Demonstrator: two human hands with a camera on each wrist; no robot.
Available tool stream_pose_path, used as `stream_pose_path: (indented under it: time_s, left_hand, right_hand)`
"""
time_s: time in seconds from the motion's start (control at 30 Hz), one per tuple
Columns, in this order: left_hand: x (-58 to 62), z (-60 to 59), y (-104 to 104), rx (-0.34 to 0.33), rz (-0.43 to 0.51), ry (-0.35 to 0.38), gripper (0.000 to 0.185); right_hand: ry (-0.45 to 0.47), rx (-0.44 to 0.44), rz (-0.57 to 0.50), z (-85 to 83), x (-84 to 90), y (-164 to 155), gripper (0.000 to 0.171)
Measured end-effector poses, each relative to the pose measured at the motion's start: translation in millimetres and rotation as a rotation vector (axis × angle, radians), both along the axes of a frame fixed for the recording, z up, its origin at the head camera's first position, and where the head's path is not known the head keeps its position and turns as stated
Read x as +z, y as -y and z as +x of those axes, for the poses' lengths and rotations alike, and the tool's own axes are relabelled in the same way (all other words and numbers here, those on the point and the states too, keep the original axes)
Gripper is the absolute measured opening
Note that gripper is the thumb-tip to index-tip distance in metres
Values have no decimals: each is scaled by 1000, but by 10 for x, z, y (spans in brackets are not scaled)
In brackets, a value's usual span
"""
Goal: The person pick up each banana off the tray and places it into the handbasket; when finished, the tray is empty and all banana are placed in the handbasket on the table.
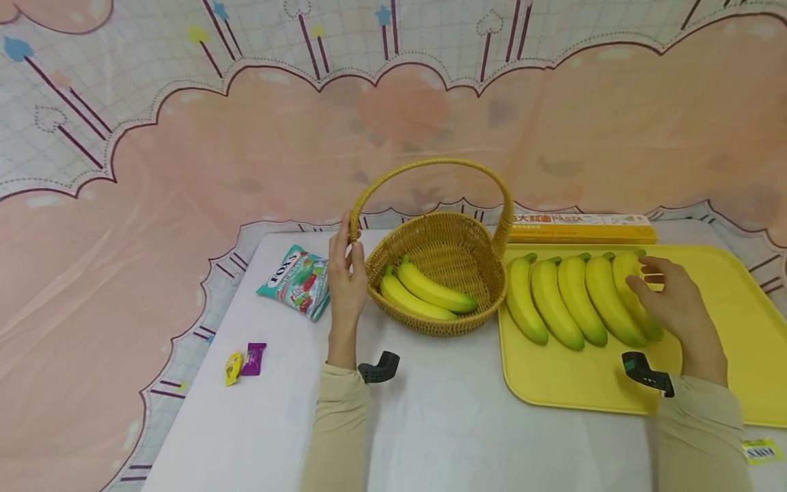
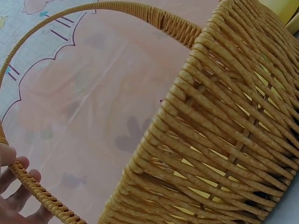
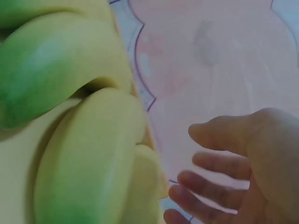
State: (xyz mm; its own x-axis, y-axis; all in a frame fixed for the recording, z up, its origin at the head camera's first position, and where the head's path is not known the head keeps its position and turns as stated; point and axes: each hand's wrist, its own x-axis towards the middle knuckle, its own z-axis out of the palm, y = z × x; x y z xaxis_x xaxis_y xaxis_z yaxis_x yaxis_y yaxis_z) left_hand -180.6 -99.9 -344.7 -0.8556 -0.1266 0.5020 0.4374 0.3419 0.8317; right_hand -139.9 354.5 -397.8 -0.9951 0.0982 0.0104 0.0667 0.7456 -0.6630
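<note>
My left hand holds the left side of the handle of a woven wicker basket. In the left wrist view, its thumb and fingers lie around the handle. Two bananas with green tips lie inside, at the basket's front left. Several more bananas lie side by side in a row on a yellow tray. Over the rightmost of them hovers my right hand, fingers spread and loosely bent. The right wrist view shows a gap between this hand and the nearest banana.
Left of the basket lies a teal Fox's candy bag. Nearer me are a purple wrapped candy and a yellow one. Behind the tray runs a pasta box. A yellow packet lies beyond the tray's front right edge.
</note>
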Motion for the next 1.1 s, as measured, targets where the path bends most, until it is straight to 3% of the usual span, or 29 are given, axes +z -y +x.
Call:
stream_pose_path:
  time_s: [0.17,0.53,0.8,1.1]
  left_hand:
    - [0,-5,1,-7,4,1,47]
    - [3,-19,17,-11,0,19,48]
    - [0,-7,27,-5,4,11,47]
    - [0,-9,21,-7,-3,-16,46]
  right_hand:
    - [68,-56,-2,-43,-104,-91,67]
    - [240,-49,-12,-32,-175,-115,81]
    - [178,-76,-100,-31,-68,-72,80]
    - [-10,-56,-77,34,128,33,75]
